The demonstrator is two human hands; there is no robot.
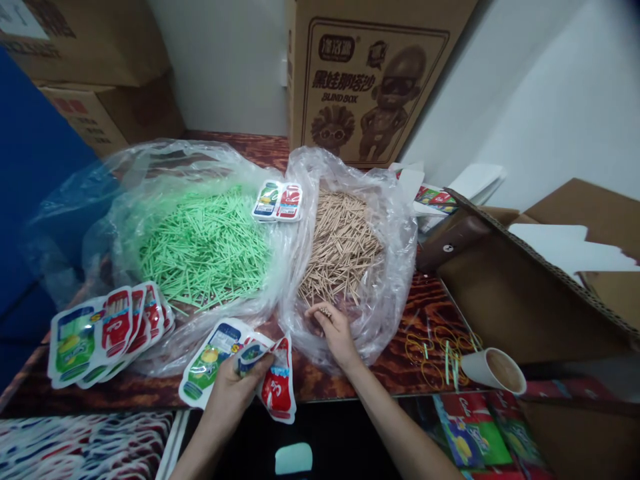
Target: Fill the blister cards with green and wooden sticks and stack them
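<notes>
My left hand [240, 377] is closed on a printed pack [281, 381] with a red can-shaped part, which is bent where my fingers grip it. Under and beside that hand lies a green-and-blue pack [210, 357]. My right hand [336, 332] pinches a small bundle of thin brown sticks [325, 311] at the near edge of an open clear bag [400, 267]. Loose brown sticks [343, 247] fill this bag. To its left, another clear plastic bag [120, 233] holds a heap of light green sticks [205, 250].
Several overlapping packs [75, 340] lie at left, and a double pack [277, 201] rests between the bags. At right are a paper cup [493, 370], yellow rubber bands [430, 353] and an open carton [480, 300]. A large cardboard box [370, 87] stands behind.
</notes>
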